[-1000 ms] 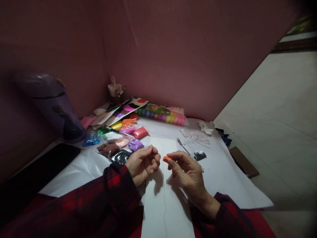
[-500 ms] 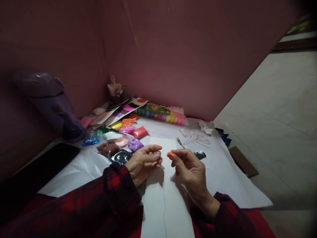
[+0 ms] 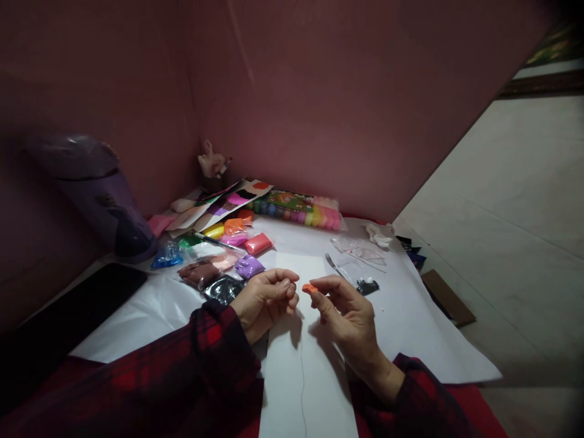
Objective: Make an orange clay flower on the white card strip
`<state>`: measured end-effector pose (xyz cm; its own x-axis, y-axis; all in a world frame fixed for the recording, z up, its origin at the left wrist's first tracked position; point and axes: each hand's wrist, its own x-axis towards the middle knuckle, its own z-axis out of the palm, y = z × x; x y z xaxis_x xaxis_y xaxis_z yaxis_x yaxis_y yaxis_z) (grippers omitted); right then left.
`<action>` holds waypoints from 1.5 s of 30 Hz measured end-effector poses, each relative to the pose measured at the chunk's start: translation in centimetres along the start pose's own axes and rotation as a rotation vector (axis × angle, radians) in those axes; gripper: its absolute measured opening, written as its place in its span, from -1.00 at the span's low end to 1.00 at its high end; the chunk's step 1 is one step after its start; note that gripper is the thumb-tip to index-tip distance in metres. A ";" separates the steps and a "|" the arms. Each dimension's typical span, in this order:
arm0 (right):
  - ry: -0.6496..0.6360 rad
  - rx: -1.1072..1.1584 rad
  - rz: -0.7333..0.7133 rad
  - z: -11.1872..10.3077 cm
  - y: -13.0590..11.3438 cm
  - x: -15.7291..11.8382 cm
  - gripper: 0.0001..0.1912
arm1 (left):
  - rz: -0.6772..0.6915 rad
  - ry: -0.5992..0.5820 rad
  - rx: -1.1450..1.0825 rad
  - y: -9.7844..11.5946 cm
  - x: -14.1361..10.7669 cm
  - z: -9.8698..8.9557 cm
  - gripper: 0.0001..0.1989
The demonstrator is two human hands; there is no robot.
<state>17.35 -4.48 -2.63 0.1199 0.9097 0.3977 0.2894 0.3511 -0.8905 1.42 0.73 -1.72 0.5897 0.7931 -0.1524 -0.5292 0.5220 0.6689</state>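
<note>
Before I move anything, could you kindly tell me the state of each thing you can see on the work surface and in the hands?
Orange piece: pinched in the right hand's fingers, raised.
Right hand: pinching.
Left hand: fingers curled, contents unclear.
White strip: flat, marked with a wavy line.
Fork: lying down.
Red block: wrapped.
White tissue-like item: crumpled.

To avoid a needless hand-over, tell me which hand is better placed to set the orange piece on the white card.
Right, I'd judge: the right hand pinches the orange piece over the white card, while the left hand shows nothing in its fingers.
</note>
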 end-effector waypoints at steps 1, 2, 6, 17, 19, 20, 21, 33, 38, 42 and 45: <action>-0.002 -0.008 -0.006 0.0 0.0 0.0 -0.89 | -0.008 0.002 -0.011 0.0 0.0 0.0 -0.83; -0.003 -0.014 -0.014 0.0 -0.1 0.0 -0.89 | -0.016 0.008 -0.019 0.0 0.0 0.0 -0.82; -0.012 -0.015 -0.045 0.0 -0.2 0.0 -0.91 | -0.014 -0.003 -0.046 0.1 0.1 0.1 -0.80; -0.014 -0.024 -0.075 0.0 -0.1 -0.1 -0.89 | 0.027 0.016 0.175 -0.2 -0.1 0.5 -0.71; -0.050 -0.050 -0.106 0.0 -0.3 0.0 -0.94 | 0.048 0.017 0.273 -0.4 -0.2 0.7 -0.66; -0.067 -0.073 -0.130 0.0 -0.4 0.0 -0.95 | 0.066 0.019 0.317 -0.5 -0.2 0.8 -0.65; -0.079 -0.096 -0.156 0.0 -0.6 0.1 -0.95 | 0.085 0.023 0.352 -0.5 -0.3 0.9 -0.65; -0.073 0.223 0.146 0.1 -0.8 0.3 -0.85 | 0.315 0.090 0.462 -0.5 -0.4 1.1 -0.77; -0.075 0.338 0.243 0.2 -0.4 0.8 -0.79 | 0.304 0.144 0.422 -0.5 -0.2 0.8 -0.73; -0.056 0.293 0.182 0.3 -0.1 0.6 -0.78 | 0.283 0.162 0.461 -0.4 -0.3 1.0 -0.78; -0.048 0.150 0.060 0.3 -0.1 0.3 -0.89 | 0.252 0.154 0.449 -0.3 -0.4 1.2 -0.73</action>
<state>17.06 -4.17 -2.55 0.0860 0.9383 0.3348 0.1378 0.3216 -0.9368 2.06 -0.13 -1.04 0.3636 0.9311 -0.0295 -0.3098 0.1508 0.9388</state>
